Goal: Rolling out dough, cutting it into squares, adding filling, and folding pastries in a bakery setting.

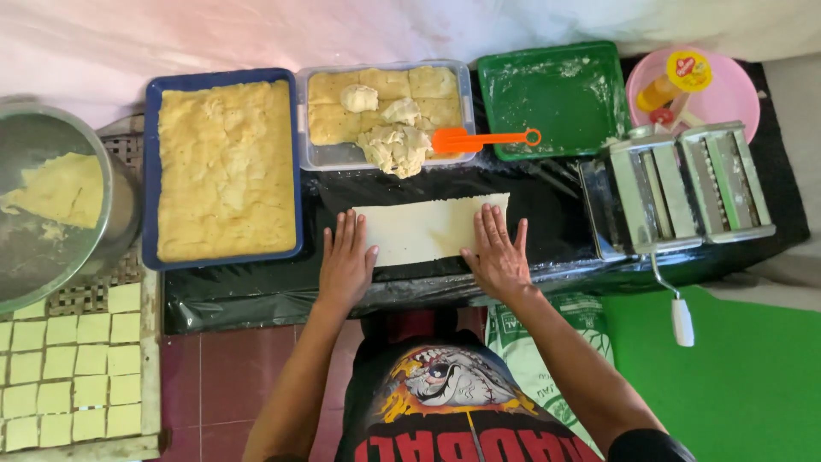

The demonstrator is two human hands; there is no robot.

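Observation:
A pale rectangular sheet of dough (428, 226) lies flat on a black plastic-covered table (248, 295). My left hand (346, 258) rests palm down on the sheet's left end, fingers spread. My right hand (498, 250) lies flat on its right end, fingers apart. Neither hand grips anything. Just behind the sheet stands a clear box (329, 156) with dough squares and lumps of dough (395, 144), and an orange scraper (479, 139) lies across its rim.
A blue tray (151, 171) of yellow dough sits at left, a metal bowl (111, 205) with dough beside it. A floured green tray (556, 94), pink plate (727, 98) and metal pasta machine (676, 184) stand at right. Cut squares (73, 376) fill a rack lower left.

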